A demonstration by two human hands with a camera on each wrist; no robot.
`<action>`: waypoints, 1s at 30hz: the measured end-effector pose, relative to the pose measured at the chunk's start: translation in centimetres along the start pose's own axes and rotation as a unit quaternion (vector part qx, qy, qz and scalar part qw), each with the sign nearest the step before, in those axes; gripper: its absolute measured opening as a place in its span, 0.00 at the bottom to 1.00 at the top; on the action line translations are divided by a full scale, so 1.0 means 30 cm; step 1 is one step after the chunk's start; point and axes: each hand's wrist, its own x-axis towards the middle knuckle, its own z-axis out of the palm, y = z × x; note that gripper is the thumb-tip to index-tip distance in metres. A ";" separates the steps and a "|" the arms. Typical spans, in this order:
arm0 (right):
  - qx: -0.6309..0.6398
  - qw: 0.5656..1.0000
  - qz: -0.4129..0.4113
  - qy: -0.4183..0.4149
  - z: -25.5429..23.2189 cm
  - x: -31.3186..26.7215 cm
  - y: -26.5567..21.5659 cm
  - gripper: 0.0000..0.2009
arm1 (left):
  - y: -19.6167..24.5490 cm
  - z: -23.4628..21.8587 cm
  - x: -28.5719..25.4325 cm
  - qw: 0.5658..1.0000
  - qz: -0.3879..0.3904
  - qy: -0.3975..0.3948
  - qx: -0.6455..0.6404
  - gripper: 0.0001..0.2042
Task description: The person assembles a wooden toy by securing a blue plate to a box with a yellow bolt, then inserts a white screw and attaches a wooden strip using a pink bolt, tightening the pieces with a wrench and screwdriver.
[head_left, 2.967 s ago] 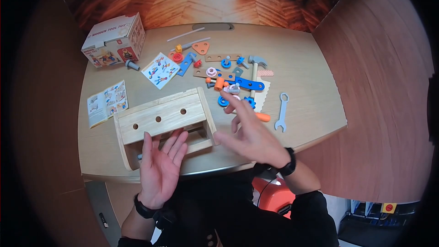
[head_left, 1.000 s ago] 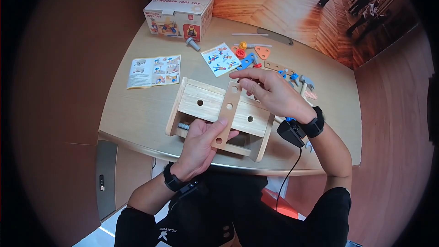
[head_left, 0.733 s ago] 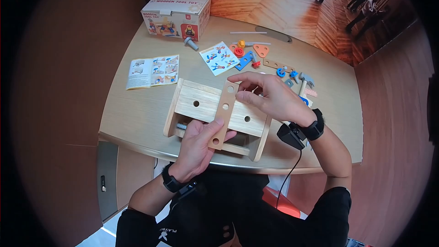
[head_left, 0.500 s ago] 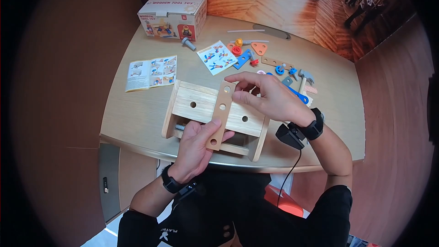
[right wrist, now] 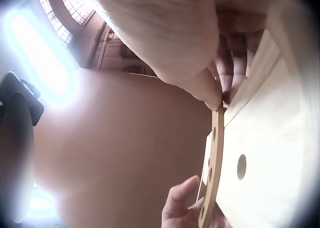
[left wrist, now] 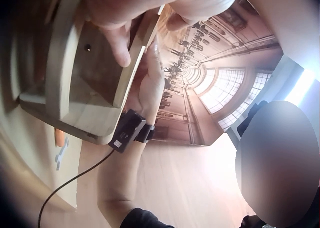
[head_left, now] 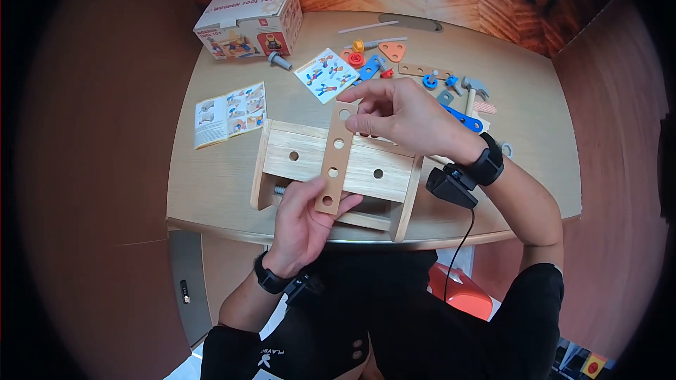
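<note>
A light brown strip with several holes (head_left: 329, 157) stands lengthwise before the front of a wooden box (head_left: 366, 162). My left hand (head_left: 301, 222) grips its lower end, thumb at the edge and fingers behind. At the upper end my right hand (head_left: 415, 116) pinches it between thumb and fingers. The right wrist view shows the strip (right wrist: 215, 163) edge-on, close to the box's holed panel (right wrist: 265, 153), with the right hand (right wrist: 175, 38) at its top and the left thumb (right wrist: 181, 195) near its bottom. Whether strip and panel touch, I cannot tell.
Behind the box lie an instruction card (head_left: 326, 75), a leaflet (head_left: 231, 114), a grey bolt (head_left: 279, 61) and a carton (head_left: 250, 22). Loose parts, a blue strip (head_left: 461, 118) and a hammer (head_left: 473, 91) lie to the right. A cable (head_left: 461, 246) hangs from the right wrist camera.
The strip has come between both hands, after they were empty at first. Lately the left hand has slid lower on the strip, uncovering another hole. The head view has shifted.
</note>
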 end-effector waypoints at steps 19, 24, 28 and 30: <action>0.035 0.999 0.007 -0.005 -0.014 0.011 0.008 0.20 | -0.007 -0.007 0.006 0.997 0.014 -0.023 0.075 0.12; 0.049 0.999 0.002 0.005 -0.008 0.012 0.019 0.20 | -0.011 -0.007 0.004 0.997 0.013 -0.010 0.071 0.14; 0.048 0.999 0.008 0.006 -0.008 0.010 0.014 0.21 | -0.009 0.001 0.003 0.997 0.014 -0.002 0.072 0.10; 0.052 0.999 0.015 0.003 -0.009 0.009 0.006 0.20 | -0.008 0.001 0.003 0.997 0.010 -0.005 0.070 0.10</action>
